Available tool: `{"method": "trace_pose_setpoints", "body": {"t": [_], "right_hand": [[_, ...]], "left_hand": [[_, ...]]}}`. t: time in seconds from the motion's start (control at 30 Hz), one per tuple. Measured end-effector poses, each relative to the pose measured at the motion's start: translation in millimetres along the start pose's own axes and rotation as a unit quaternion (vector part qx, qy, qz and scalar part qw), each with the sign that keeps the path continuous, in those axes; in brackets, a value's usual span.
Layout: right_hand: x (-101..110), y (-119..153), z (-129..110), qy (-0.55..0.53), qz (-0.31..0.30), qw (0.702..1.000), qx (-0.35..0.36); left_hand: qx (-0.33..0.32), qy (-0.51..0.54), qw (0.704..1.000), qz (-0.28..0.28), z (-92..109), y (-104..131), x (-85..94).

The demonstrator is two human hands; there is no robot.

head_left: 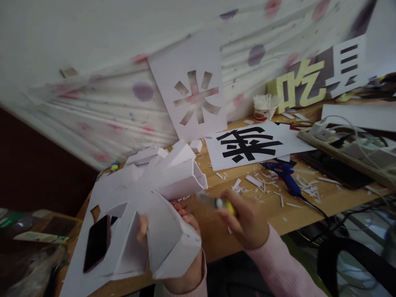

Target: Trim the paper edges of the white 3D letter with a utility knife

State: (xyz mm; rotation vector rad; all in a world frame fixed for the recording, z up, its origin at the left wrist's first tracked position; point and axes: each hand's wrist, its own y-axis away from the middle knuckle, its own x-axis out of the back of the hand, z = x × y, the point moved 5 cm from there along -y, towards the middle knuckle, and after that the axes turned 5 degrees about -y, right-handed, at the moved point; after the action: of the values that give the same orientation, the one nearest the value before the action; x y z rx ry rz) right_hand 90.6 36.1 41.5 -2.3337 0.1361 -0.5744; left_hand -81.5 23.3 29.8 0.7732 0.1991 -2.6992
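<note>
A large white foam-board shape (139,181) with raised box-like arms spreads over the left part of the wooden table. My left hand (185,235) grips its near arm from below, thumb on one side and fingers on the other. Just right of the shape, my right hand (246,220) is closed round a yellow-handled knife (229,206), whose blurred blade points left towards the board. A black phone (97,243) lies at the left of the shape.
A blue glue gun (286,175) and white scraps (255,180) lie to the right. Behind are a printed sheet (216,154), a cutout board (167,82) against the wall, and a paper cup (265,112). A power-strip tray (349,152) stands at the right edge.
</note>
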Motion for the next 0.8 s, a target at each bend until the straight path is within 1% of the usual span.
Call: {"method": "trace_pose_setpoints", "body": {"t": [0.07, 0.1, 0.13, 0.17, 0.2, 0.3, 0.37, 0.4, 0.47, 0.53, 0.67, 0.73, 0.8], "right_hand": [[10.9, 2.5, 15.1, -0.034, 0.04, 0.998, -0.034], [14.7, 4.5, 18.1, -0.047, 0.055, 0.997, -0.036], [17.1, 6.5, 18.1, -0.061, 0.063, 0.995, -0.037], [18.0, 8.4, 16.0, -0.084, 0.069, 0.993, -0.047], [17.5, 9.8, 11.8, -0.115, 0.071, 0.989, -0.065], [6.3, 9.3, -7.8, -0.237, 0.033, 0.962, -0.132], [-1.3, 5.5, -19.7, -0.29, 0.006, 0.946, -0.148], [-3.4, 3.7, -22.1, -0.303, 0.003, 0.941, -0.151], [-4.3, 2.2, -17.6, -0.312, 0.015, 0.934, -0.171], [-2.8, 4.1, -5.1, -0.316, 0.029, 0.926, -0.205], [1.9, 9.0, 15.4, -0.326, 0.015, 0.909, -0.258], [5.4, 8.9, 18.5, -0.322, 0.014, 0.91, -0.261], [9.2, 7.9, 19.1, -0.312, 0.037, 0.915, -0.255]], "left_hand": [[0.093, 0.109, 0.99, 0.0, -5.1, 3.4, 1.4], [0.133, 0.172, 0.976, 0.005, -7.6, 5.8, 0.5], [0.161, 0.23, 0.96, 0.008, -9.3, 7.8, -1.3], [0.173, 0.269, 0.948, 0.008, -10.1, 8.8, -3.0], [0.169, 0.282, 0.944, 0.004, -10.1, 8.8, -4.1], [0.163, 0.249, 0.954, -0.018, -13.5, 6.6, -3.9], [0.16, 0.224, 0.961, -0.014, -17.4, 5.6, -1.0], [0.161, 0.219, 0.962, -0.008, -19.5, 5.8, 0.2], [0.157, 0.217, 0.963, 0.009, -23.1, 6.9, 0.4], [0.148, 0.211, 0.966, 0.03, -25.3, 7.7, -2.2], [0.152, 0.198, 0.966, 0.07, -23.2, 4.6, -13.4], [0.172, 0.191, 0.96, 0.112, -19.9, 2.3, -17.3], [0.191, 0.17, 0.952, 0.166, -16.7, 1.5, -18.3]]}}
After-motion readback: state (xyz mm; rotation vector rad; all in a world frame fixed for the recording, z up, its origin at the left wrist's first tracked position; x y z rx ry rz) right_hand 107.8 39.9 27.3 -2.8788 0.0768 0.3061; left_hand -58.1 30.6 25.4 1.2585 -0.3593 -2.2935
